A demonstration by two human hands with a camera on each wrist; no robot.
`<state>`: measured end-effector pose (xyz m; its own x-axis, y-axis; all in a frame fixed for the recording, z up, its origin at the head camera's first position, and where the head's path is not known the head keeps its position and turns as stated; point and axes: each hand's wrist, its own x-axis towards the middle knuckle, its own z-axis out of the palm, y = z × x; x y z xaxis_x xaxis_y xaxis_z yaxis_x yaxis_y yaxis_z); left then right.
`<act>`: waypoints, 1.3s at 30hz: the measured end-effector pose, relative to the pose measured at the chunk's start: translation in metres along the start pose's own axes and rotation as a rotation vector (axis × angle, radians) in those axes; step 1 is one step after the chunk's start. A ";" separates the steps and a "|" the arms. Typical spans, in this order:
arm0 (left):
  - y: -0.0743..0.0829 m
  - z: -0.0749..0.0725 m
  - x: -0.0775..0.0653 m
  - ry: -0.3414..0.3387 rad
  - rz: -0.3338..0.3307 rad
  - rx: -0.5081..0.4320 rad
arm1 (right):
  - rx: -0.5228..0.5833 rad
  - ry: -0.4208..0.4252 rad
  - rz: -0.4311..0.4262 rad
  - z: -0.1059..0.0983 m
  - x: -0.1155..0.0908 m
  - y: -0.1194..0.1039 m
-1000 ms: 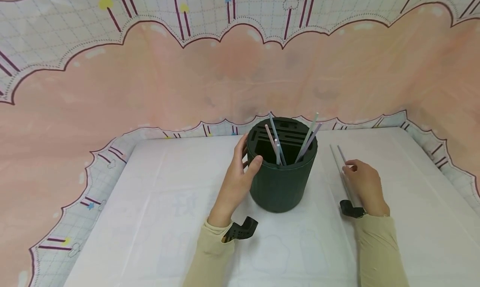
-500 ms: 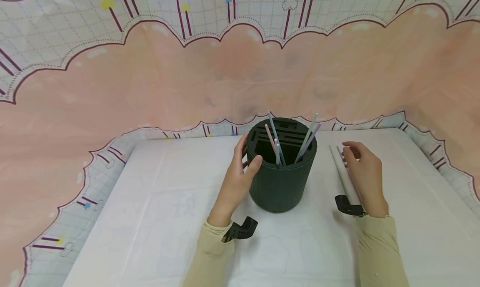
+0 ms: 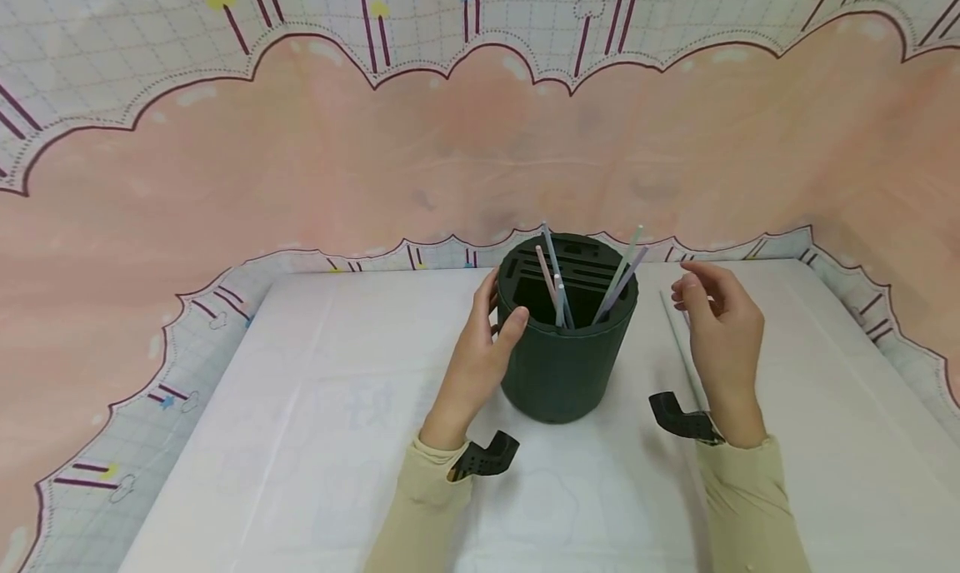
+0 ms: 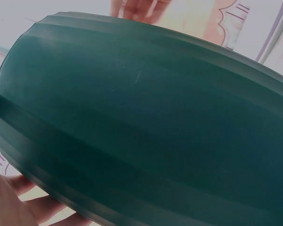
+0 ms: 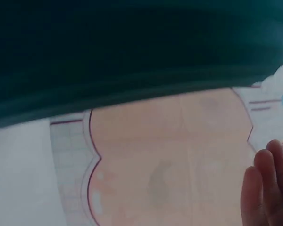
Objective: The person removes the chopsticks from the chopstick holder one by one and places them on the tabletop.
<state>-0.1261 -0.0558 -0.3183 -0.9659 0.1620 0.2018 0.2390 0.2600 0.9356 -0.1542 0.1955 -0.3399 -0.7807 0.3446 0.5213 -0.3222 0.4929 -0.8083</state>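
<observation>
Head view: left hand [image 3: 472,356] clamped on a dark-green cylindrical plastic holder [image 3: 562,377], midway across the white tabletop [image 3: 345,423].
A gap parts its right edge from the right hand [image 3: 723,340], whose grip I can't tell.

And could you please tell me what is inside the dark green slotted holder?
Slim pink, blue, green and purple sticks lean in the slotted holder; their lower ends and its floor are hidden.

Left sleeve [image 3: 420,519]: pale khaki, long, close-fitting, bottom centre of the head view
Right sleeve [image 3: 753,506]: matching khaki, creased, lower right
Left wrist mount [image 3: 491,456]: black, angular, small brownish patch near the cuff
Right wrist mount [image 3: 681,419]: black, bent like a hook
Left hand [image 3: 476,356], right hand [image 3: 723,344]: bare
</observation>
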 end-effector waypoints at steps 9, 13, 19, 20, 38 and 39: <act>0.001 0.000 0.001 0.002 0.004 0.003 | 0.167 -0.086 -0.186 0.010 -0.008 -0.017; 0.002 -0.001 0.001 0.001 0.005 0.007 | 0.181 -0.147 -0.235 0.017 -0.012 -0.023; 0.003 -0.001 0.001 0.003 0.000 0.014 | 0.088 -0.182 -0.260 0.022 -0.017 -0.030; 0.004 -0.001 0.002 0.004 -0.003 0.017 | 0.073 -0.187 -0.264 0.023 -0.017 -0.031; 0.002 -0.002 0.003 0.003 0.008 0.017 | -0.043 -0.315 -0.364 0.026 -0.019 -0.043; 0.002 -0.002 0.004 0.004 0.008 0.017 | -0.041 -0.328 -0.376 0.027 -0.020 -0.044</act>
<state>-0.1294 -0.0571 -0.3153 -0.9644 0.1606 0.2100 0.2480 0.2746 0.9290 -0.1386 0.1452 -0.3222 -0.7442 -0.1291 0.6554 -0.5972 0.5680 -0.5663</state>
